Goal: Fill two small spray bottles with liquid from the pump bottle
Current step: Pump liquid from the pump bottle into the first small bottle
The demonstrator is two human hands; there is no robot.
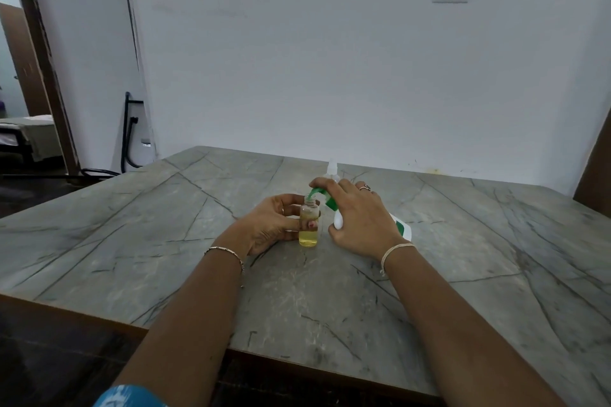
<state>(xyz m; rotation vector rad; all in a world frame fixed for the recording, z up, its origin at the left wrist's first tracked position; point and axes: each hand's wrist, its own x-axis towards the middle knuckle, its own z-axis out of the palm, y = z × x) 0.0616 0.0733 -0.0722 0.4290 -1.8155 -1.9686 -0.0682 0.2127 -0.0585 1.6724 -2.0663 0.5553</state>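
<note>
Item one: small spray bottle (309,225), clear plastic, cap off, upright on the tabletop and holding yellow liquid, pinched in my left hand (274,221). Item two: pump bottle (404,228), white body with green label and green pump head, tilted under my right hand (360,221), spout at the small bottle's open mouth. Item three: second spray bottle (332,168), pale top showing just behind my right hand, the rest hidden.

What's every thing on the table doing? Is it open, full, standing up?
small bottle: upright, cap off, partly filled with yellow liquid.
pump bottle: tilted, green nozzle at the small bottle's mouth.
second spray bottle: upright behind the right hand, cap on; fill hidden.
left hand: holds the small bottle.
right hand: grips the pump bottle, finger on its pump head.
</note>
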